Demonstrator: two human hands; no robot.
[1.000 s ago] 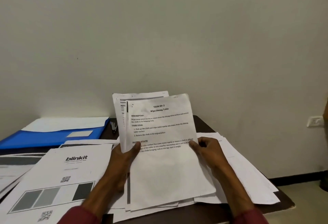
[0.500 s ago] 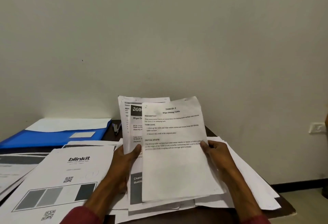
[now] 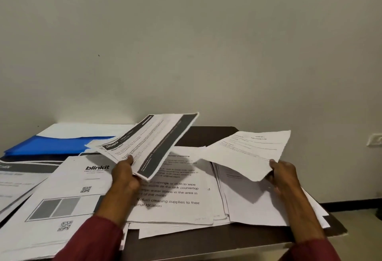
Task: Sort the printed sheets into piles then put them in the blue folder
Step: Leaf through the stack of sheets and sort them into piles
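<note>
Above the dark brown counter (image 3: pixel 206 242), the left hand (image 3: pixel 124 175) pinches a thin sheaf of printed sheets with a black band and the number 3080 (image 3: pixel 148 142) by its near edge, thumb on top. The sheaf is tilted up and leans left. The right hand (image 3: pixel 283 175) grips a single white sheet of fine print (image 3: pixel 248 151) at its near right corner, and the sheet sags a little. The two held papers are well apart, with open air between them. Under that gap lies a flat pile topped by a sheet in large type about cleaning (image 3: pixel 177 200). Just to its right is a looser, fanned stack of plain white sheets (image 3: pixel 258 209) whose corners reach the counter's right edge. At the left lies a pile topped by a blinkit sheet with grey blocks and QR codes (image 3: pixel 68 198), running off the lower left of the view. The glossy blue folder (image 3: pixel 51 145) lies flat at the far left by the wall, with a blank white sheet (image 3: pixel 82 129) on it. Bare counter shows along the near edge between the maroon sleeves (image 3: pixel 93 238) and as a patch at the far side. Behind is a matt off-white wall (image 3: pixel 186 43) with a white socket (image 3: pixel 375 139), black skirting (image 3: pixel 351 207) and pale floor (image 3: pixel 361 231) at the right.
</note>
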